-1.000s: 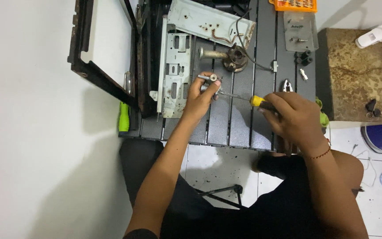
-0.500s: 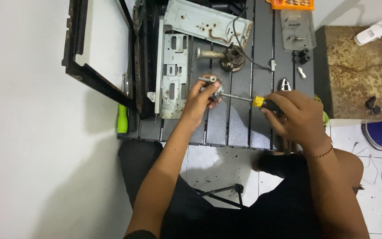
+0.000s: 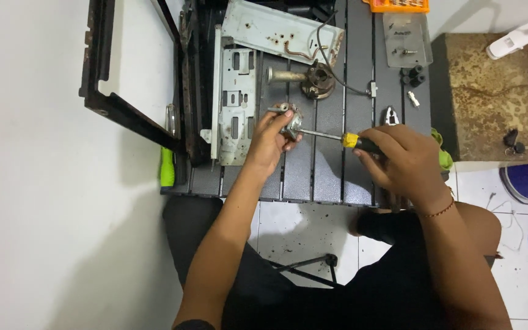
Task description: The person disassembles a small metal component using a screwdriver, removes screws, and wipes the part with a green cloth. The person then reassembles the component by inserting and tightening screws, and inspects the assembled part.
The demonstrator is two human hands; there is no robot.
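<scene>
White wall (image 3: pixel 38 201), white tiled floor (image 3: pixel 300 226), dark slatted workbench (image 3: pixel 331 171).

One view only — a head-worn camera looking almost straight down, close above the dark slatted desk (image 3: pixel 331 177), with the wearer's forearms rising from the bottom edge.

Black frame (image 3: pixel 131 110), perforated plate (image 3: pixel 236 91), pliers (image 3: pixel 390 115).

Two bare forearms reach forward from the bottom of the view. The left hand (image 3: pixel 270 139) is curled, fingers pinched closed at the tips. The right hand (image 3: pixel 401 156) is closed in a fist-like grip, knuckles up, wrist bent slightly inward.
</scene>
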